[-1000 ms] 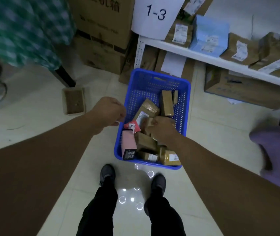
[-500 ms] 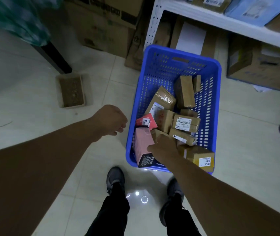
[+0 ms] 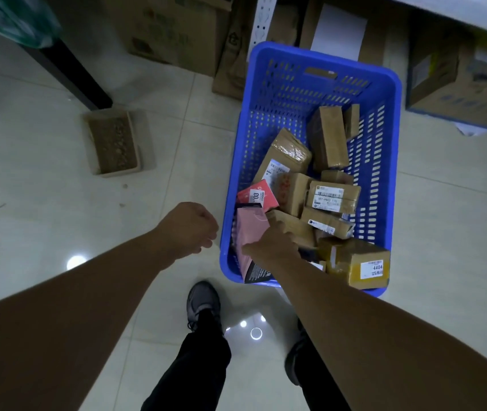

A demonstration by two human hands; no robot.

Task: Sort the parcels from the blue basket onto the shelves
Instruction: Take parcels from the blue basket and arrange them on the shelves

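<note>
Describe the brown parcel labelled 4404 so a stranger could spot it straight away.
Start at the blue basket on the tiled floor. Go to its near right corner, right of the right hand. The parcel there is a taped brown box, the only one whose white label reads 4404.

Blue basket (image 3: pixel 390 120) of perforated plastic, brown parcels (image 3: pixel 328 137) in glossy tape-wrapped cardboard with white paper labels, pink box (image 3: pixel 249 229) matt, floor tiles (image 3: pixel 43 203) glossy, reflecting lamps
</note>
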